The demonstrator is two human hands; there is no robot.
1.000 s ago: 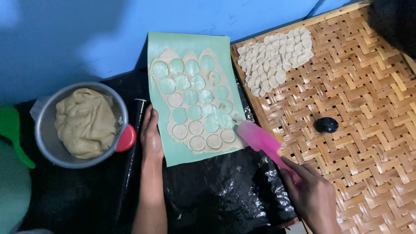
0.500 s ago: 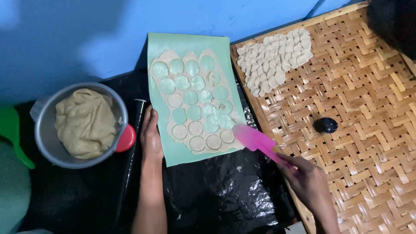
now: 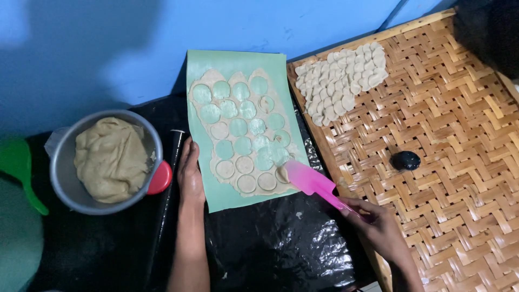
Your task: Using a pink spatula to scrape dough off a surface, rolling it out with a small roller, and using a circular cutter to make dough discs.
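A green mat [image 3: 238,65] lies on black plastic and carries a thin sheet of rolled dough [image 3: 244,132] full of round cut-outs; some cut discs still sit in its lower part. My left hand [image 3: 190,174] rests flat on the mat's left edge, fingers together. My right hand [image 3: 376,221] grips the handle of a pink spatula [image 3: 309,181], whose blade tip touches a dough disc at the sheet's lower right corner.
A metal bowl [image 3: 62,184] with a lump of dough [image 3: 111,158] and a red knob stands at the left. A woven bamboo tray [image 3: 459,162] at the right holds a pile of cut discs [image 3: 341,81] and a small black round object [image 3: 405,160]. A dark rolling pin [image 3: 172,162] lies beside the mat.
My right hand has slid the pink spatula leftward, from the mat's right edge onto the dough's lower right corner. My left hand has stayed put.
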